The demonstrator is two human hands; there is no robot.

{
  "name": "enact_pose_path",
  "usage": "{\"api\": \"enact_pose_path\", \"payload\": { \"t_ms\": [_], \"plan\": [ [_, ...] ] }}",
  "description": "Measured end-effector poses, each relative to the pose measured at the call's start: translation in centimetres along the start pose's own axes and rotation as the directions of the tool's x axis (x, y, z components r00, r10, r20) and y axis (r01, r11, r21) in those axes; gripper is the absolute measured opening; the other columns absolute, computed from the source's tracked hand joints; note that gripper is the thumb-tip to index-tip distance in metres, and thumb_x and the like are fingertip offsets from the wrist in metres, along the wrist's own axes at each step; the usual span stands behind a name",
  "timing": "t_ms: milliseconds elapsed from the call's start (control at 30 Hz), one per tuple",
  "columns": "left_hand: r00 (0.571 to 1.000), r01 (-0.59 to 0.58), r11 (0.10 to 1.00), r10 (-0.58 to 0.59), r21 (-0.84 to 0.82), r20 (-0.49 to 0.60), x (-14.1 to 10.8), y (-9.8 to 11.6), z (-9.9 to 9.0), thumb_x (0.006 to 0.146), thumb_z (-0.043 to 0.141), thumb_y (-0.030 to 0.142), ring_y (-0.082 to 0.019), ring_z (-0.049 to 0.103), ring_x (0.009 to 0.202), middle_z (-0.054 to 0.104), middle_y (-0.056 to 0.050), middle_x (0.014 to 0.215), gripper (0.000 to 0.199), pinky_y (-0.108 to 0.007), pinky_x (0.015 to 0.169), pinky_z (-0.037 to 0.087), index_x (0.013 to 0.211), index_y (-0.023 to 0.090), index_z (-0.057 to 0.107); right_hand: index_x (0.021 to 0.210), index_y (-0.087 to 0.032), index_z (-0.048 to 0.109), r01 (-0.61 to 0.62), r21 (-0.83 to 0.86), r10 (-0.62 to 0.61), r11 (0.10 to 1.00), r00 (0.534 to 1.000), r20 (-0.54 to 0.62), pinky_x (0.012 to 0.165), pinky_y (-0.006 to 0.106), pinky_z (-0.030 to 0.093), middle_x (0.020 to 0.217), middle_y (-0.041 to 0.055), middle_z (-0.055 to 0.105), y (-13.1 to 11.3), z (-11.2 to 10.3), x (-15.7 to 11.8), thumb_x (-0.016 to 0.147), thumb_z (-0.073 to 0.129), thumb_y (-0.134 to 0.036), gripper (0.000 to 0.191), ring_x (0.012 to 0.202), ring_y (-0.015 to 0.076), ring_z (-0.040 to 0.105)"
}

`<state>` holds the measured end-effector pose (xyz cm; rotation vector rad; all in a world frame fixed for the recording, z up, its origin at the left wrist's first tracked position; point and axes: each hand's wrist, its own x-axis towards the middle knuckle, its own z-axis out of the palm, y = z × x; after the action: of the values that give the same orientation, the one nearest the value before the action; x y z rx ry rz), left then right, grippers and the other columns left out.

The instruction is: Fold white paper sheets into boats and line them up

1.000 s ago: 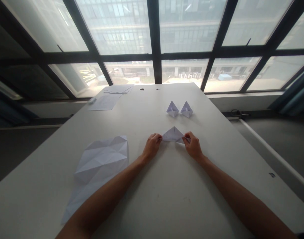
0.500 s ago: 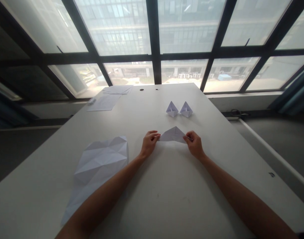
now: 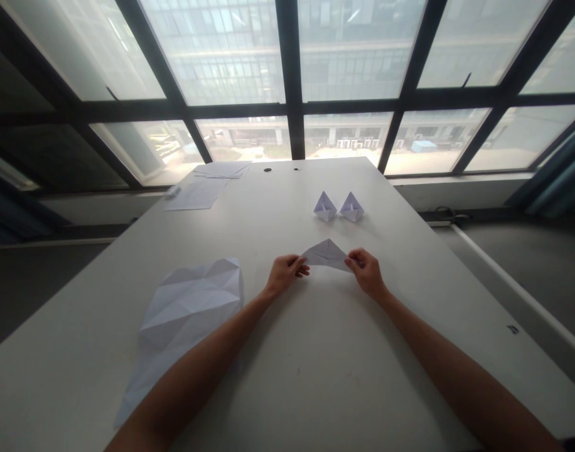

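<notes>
"White folded paper (image 3: 327, 252) stretched between your fingers (image 3: 354, 257)! How's your grip?"

"Pinched closed: your left hand (image 3: 285, 274) has one end, your right hand (image 3: 366, 271) the other, two paper boats (image 3: 324, 206) just beyond them."

1. We see matt white paper, sharply creased, in the folded piece (image 3: 327, 252).
2. Our 2 boats (image 3: 324, 207) look like the same smooth, matt paper.
3. We find the large sheet (image 3: 193, 304) papery, its surface roughened by creases.
4. We see a smooth tabletop (image 3: 292, 333) with a soft sheen.
5. We note hazy glass panes (image 3: 235, 53) and a cloth curtain (image 3: 548, 182), matt and pleated.
</notes>
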<state>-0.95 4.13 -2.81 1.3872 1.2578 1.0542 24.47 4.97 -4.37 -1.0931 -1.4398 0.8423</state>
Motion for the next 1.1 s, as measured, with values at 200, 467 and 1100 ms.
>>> {"api": "enact_pose_path", "payload": {
  "t_ms": [200, 467, 1100],
  "plan": [
    [0.997, -0.011, 0.988, -0.001, -0.154, -0.077, 0.3, -0.2, -0.5, 0.079, 0.068, 0.059, -0.019, 0.072, 0.069, 0.075, -0.012, 0.081, 0.047, -0.029, 0.063, 0.054, 0.084, 0.012, 0.068, 0.115, -0.025, 0.062, -0.352, 0.531, 0.303, 0.771, 0.936, 0.18, 0.057, 0.031, 0.058, 0.1, 0.0065, 0.068, -0.2, -1.3, 1.1, 0.091, 0.043, -0.062, 0.048, 0.08, 0.0205, 0.069],
    [0.996, -0.005, 0.985, -0.01, -0.17, -0.092, 0.4, -0.3, -0.5, 0.078, 0.069, 0.061, -0.019, 0.071, 0.066, 0.075, -0.011, 0.079, 0.049, -0.029, 0.063, 0.054, 0.084, 0.012, 0.068, 0.109, -0.025, 0.065, -0.449, 0.51, 0.346, 0.734, 0.893, 0.289, 0.072, 0.028, 0.06, 0.091, 0.0004, 0.069, 0.0, -2.1, 1.4, 0.067, 0.084, -0.029, 0.046, 0.081, 0.0163, 0.07],
    [0.993, -0.007, 0.988, -0.011, -0.156, -0.117, 0.5, -0.5, -0.6, 0.079, 0.069, 0.059, -0.018, 0.07, 0.062, 0.074, -0.01, 0.076, 0.047, -0.028, 0.06, 0.054, 0.083, 0.012, 0.068, 0.098, -0.019, 0.069, -0.423, 0.36, 0.275, 0.831, 0.877, 0.395, 0.081, 0.031, 0.057, 0.098, 0.0039, 0.071, 0.2, -2.5, 1.2, 0.066, 0.085, -0.038, 0.041, 0.085, 0.017, 0.067]
  ]
}}
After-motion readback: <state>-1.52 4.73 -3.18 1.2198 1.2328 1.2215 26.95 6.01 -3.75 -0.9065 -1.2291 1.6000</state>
